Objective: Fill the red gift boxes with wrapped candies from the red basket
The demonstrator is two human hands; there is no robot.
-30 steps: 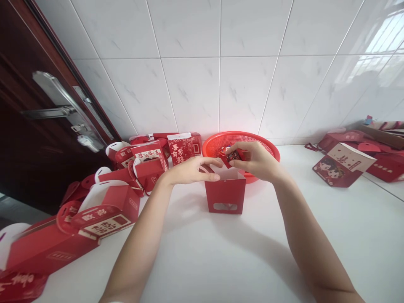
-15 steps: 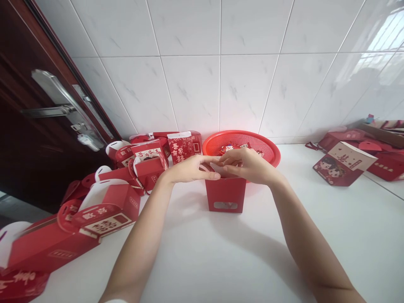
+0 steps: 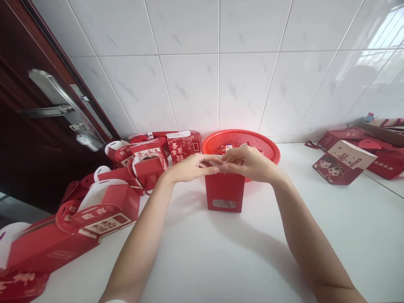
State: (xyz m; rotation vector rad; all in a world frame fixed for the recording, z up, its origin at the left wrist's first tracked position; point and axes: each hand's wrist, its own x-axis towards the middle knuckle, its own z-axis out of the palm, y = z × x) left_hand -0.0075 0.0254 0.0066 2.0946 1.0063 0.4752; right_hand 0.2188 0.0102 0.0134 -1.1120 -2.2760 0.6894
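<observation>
A red paper gift box (image 3: 224, 189) stands upright on the white tabletop in front of me, with an oval clear window low on its near side. My left hand (image 3: 194, 167) is at the left of its top edge, thumb in front and fingers behind, closed on the box. From the right, my right hand (image 3: 252, 164) grips the top in the same way, its fingertips meeting those of the left. The fingers hide most of the box's top. Right behind it sits a red plastic basket (image 3: 274, 153) with small colourful wrapped pieces (image 3: 227, 147) inside.
Along the left are several red gift boxes (image 3: 110, 206), some with white rounded flaps. A box with two cartoon figures (image 3: 342, 164) stands at the right, with more red boxes (image 3: 386, 164) beyond. Behind is a tiled wall (image 3: 189, 92); a dark door (image 3: 28, 139) is at far left.
The top of the box has closed down under my fingers; its pale inside, visible before, is now mostly covered. Both hands have stayed at nearly the same place.
</observation>
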